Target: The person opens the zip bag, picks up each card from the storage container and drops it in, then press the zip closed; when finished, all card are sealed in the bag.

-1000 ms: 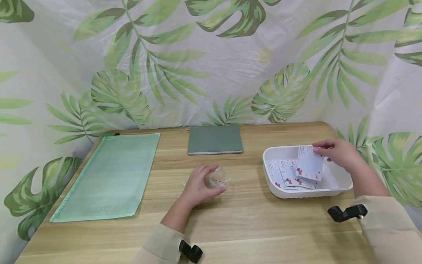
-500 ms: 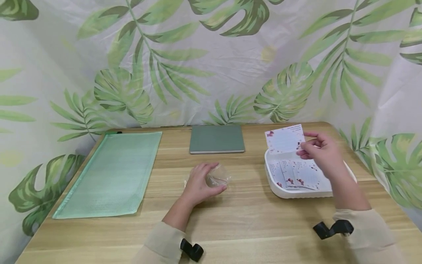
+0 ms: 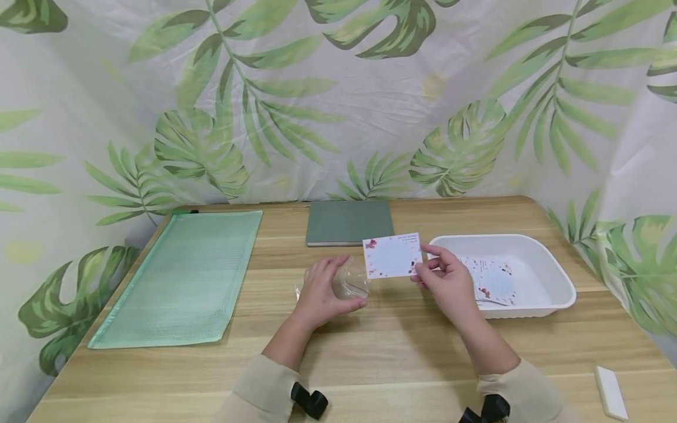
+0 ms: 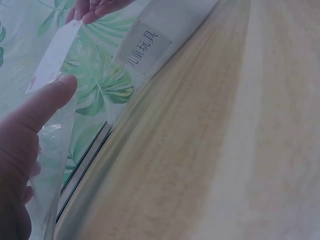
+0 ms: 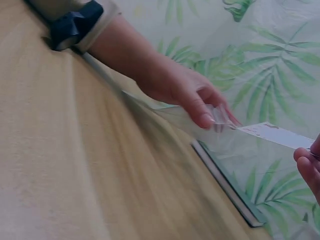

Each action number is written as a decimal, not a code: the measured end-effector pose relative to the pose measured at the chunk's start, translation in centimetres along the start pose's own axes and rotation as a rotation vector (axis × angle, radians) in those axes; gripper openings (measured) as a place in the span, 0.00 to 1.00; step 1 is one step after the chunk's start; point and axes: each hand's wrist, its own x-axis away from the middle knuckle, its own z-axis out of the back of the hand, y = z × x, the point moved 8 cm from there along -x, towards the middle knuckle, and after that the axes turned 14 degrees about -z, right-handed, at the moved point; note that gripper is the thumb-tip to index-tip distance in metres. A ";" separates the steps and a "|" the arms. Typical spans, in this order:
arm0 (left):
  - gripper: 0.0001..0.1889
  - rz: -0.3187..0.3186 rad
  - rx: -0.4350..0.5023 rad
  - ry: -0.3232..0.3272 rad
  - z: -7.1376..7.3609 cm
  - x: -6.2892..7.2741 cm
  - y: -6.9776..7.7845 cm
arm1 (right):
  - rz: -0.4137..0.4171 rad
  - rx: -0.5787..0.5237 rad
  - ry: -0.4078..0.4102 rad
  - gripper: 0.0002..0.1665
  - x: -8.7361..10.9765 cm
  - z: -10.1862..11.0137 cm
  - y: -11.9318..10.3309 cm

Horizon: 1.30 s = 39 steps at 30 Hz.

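Note:
My left hand [image 3: 319, 292] holds a clear plastic bag [image 3: 351, 282] above the table, with thumb and fingers spread around its mouth. Between the thumb and fingers of my right hand [image 3: 449, 282] a white printed card [image 3: 391, 257] is pinched by its right edge. The card has small reddish pictures along its border, and its far edge is close to the bag. In the right wrist view, the card [image 5: 277, 135] points at the bag's opening [image 5: 220, 117]; whether they touch I cannot tell. Several similar cards [image 3: 494, 279] lie in the white tray [image 3: 563, 296], partly behind my right hand.
A dark green notebook [image 3: 346, 222] lies at the back middle of the table. A light green mesh pouch [image 3: 180, 282] lies flat on the left. A white rectangular piece [image 3: 612, 392] is near the front right. The tray's side bears a label [image 4: 146, 47].
My right hand has lifted a card out of the tray, turned it sideways and brought it left to the bag. My left hand has stayed in place with the bag.

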 end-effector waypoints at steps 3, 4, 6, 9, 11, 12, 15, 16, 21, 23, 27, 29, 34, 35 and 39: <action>0.50 0.007 -0.009 -0.009 0.0 0.0 0.0 | -0.018 0.013 -0.008 0.25 0.3 -0.8 0.6; 0.50 0.008 -0.014 -0.009 0.0 0.0 0.0 | -0.022 0.026 -0.008 0.25 0.4 -1.0 0.8; 0.50 0.005 -0.026 -0.009 0.1 0.0 0.1 | -0.027 0.045 -0.009 0.24 0.5 -1.1 1.0; 0.50 -0.016 -0.053 -0.011 0.2 0.0 0.3 | -0.024 0.070 -0.015 0.24 0.5 -1.1 1.1; 0.50 -0.040 -0.077 -0.013 0.2 -0.1 0.5 | -0.029 0.086 -0.023 0.24 0.5 -1.1 1.1; 0.50 -0.054 -0.091 -0.016 0.2 -0.1 0.5 | -0.033 0.095 -0.027 0.24 0.4 -1.1 1.1; 0.51 -0.091 -0.135 -0.017 0.2 -0.1 0.7 | -0.047 0.129 -0.037 0.24 0.2 -1.2 1.1; 0.51 -0.098 -0.144 -0.016 0.2 -0.1 0.8 | -0.050 0.139 -0.040 0.24 0.2 -1.1 1.1; 0.51 -0.097 -0.159 -0.021 0.1 0.0 0.7 | -0.041 0.155 -0.061 0.25 0.0 -1.1 0.6; 0.52 -0.089 -0.159 -0.026 0.1 0.0 0.6 | -0.035 0.154 -0.073 0.25 0.1 -1.1 0.4; 0.52 -0.077 -0.169 -0.035 0.0 0.0 0.6 | -0.031 0.156 -0.087 0.25 0.3 -1.2 0.1; 0.52 -0.075 -0.171 -0.038 0.0 0.0 0.6 | -0.029 0.159 -0.089 0.25 0.3 -1.2 0.0; 0.53 -0.077 -0.177 -0.045 0.0 0.0 0.7 | -0.029 0.173 -0.086 0.25 0.4 -1.4 -0.1; 0.53 -0.080 -0.178 -0.047 0.0 0.0 0.7 | -0.031 0.177 -0.083 0.25 0.4 -1.4 -0.1; 0.53 -0.095 -0.183 -0.055 -0.1 0.0 0.8 | -0.034 0.195 -0.068 0.25 0.1 -1.9 -0.1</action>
